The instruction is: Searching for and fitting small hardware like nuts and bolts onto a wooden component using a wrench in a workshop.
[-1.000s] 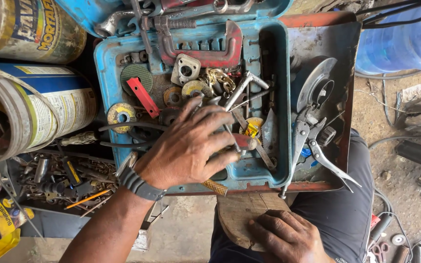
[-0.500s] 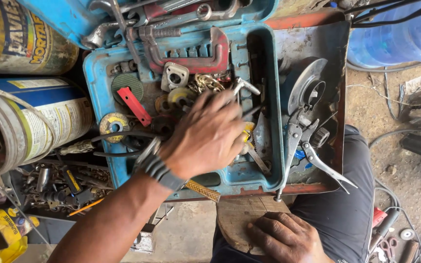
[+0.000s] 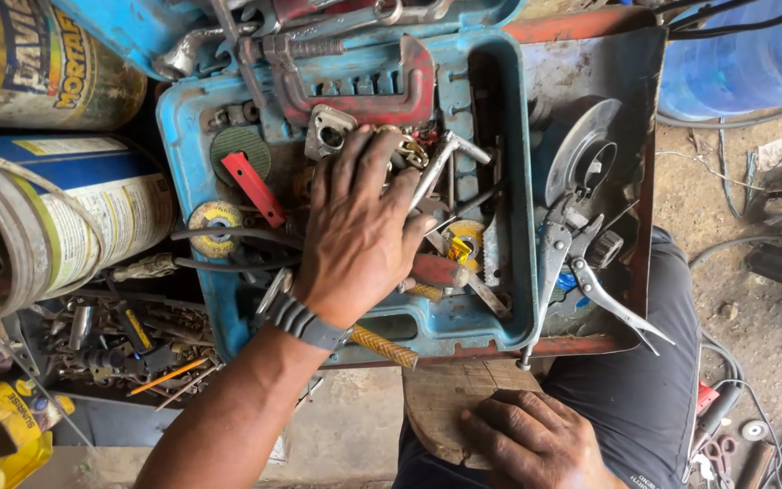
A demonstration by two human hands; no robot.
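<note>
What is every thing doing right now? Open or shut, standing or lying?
Blue toolbox: open, full of tools.
Red clamp: lying flat in the box.
Pliers: handles spread, on the rusty tray.
Paint cans: lying on their sides.
Left hand: flat, palm down on the tools.
Right hand: resting on the wooden board.

My single head view looks steeply down, close over the blue toolbox [image 3: 228, 308]; no second view shares it.

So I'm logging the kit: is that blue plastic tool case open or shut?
Open. The blue plastic tool case lies with its lid back, loose tools showing inside, and the left hand rests flat among them.
</note>
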